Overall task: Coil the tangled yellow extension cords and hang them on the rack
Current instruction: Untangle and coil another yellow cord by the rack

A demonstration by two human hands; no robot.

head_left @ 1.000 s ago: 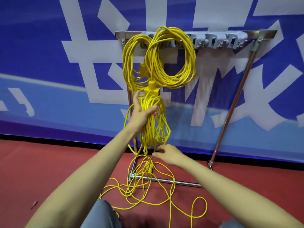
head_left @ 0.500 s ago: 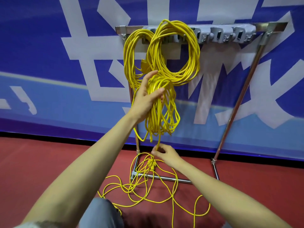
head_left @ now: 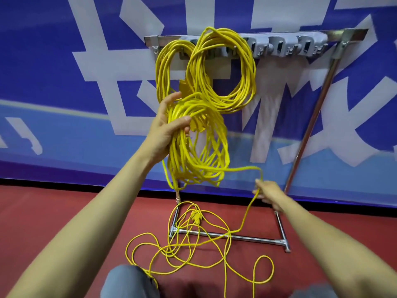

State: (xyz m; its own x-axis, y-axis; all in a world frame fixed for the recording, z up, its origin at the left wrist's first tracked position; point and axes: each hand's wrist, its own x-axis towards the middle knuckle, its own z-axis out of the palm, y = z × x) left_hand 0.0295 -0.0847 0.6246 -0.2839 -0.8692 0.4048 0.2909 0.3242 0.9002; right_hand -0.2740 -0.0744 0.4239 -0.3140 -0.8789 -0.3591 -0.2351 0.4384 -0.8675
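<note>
The left hand [head_left: 165, 134] grips a loose coil [head_left: 199, 151], fingers curled round it; the right hand [head_left: 268, 193] seemingly pinches its trailing strand [head_left: 240, 169]; two hung coils [head_left: 225, 67] drape the rack [head_left: 309, 130].

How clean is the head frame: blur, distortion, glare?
Head view: motion blur smears the held coil by the left hand; wide-angle stretch swells the forearms at the bottom corners and slants the rack; lighting even, only a mild sheen on the rack's upright; floor plug reads sharp.
</note>
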